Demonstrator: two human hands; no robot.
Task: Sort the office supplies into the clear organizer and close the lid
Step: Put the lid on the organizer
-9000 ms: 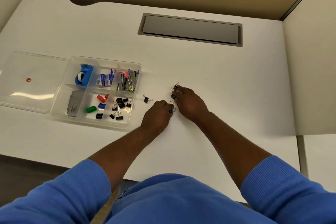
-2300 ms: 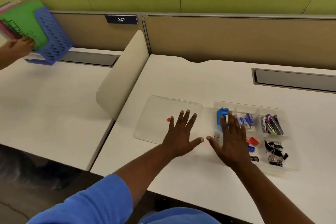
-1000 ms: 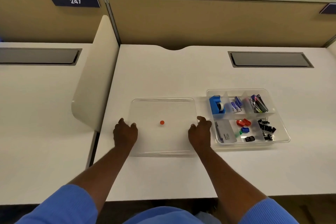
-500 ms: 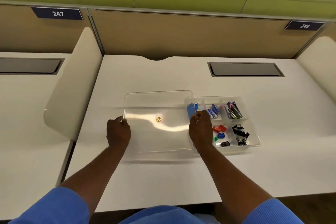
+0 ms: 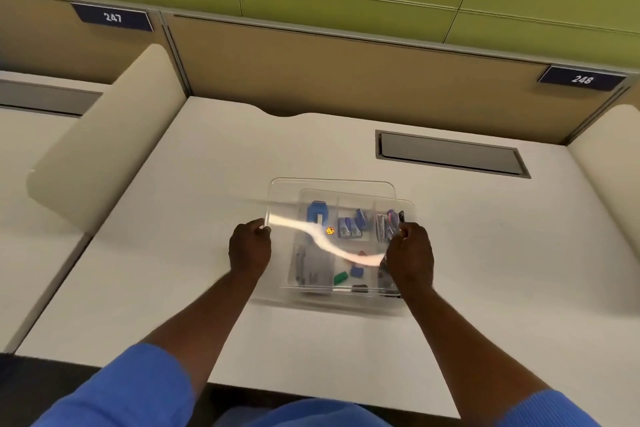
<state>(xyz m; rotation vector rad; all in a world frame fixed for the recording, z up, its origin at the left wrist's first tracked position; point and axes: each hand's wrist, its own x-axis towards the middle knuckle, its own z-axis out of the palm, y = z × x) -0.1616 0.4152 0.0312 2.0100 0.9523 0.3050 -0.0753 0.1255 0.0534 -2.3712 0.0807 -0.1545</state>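
I hold the clear lid (image 5: 284,204) with both hands above the clear organizer (image 5: 405,298), which stands on the white desk (image 5: 207,184). My left hand (image 5: 250,248) is closed on the left edge of the lid, and my right hand (image 5: 410,255) is closed on its right edge. The lid does not sit yet on the organizer; it is shifted to the left and covers most of it. Through the lid I see the blue tape dispenser (image 5: 317,213) in the far left compartment, small blue boxes (image 5: 351,227) beside it, and a green piece (image 5: 340,277) in the near middle one. A strong reflection crosses the lid.
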